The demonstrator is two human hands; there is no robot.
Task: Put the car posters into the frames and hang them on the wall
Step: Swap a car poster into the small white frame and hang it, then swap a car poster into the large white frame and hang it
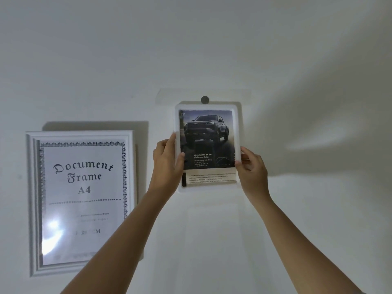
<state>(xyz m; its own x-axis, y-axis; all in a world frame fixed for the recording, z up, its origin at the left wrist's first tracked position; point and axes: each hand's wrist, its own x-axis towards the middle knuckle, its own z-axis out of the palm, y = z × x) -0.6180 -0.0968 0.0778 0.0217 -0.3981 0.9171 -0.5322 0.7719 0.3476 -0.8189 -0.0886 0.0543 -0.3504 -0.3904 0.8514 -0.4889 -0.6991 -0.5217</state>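
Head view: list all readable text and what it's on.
"Document Frame": paper insert in the large white frame.
"A4": same insert, below that.
"CM": same insert, lower down; the digits before it are lost in glare.
"TOYOTA": front of the truck on the car poster in the small white frame.
Thai lines on the poster: too small to read.
Insert fine print: blurred.

The small frame (207, 107) has a smooth, matt white rim that looks like plastic, and the car poster (206, 134) in it is printed paper with a slight sheen. The large frame (31, 198) has ribbed white moulding, and its clear front pane (54, 225) is glossy, throwing glare over the paper insert (84, 177). The wall (297, 60) is smooth and matt; the round disc (205, 100) on it is dull grey.
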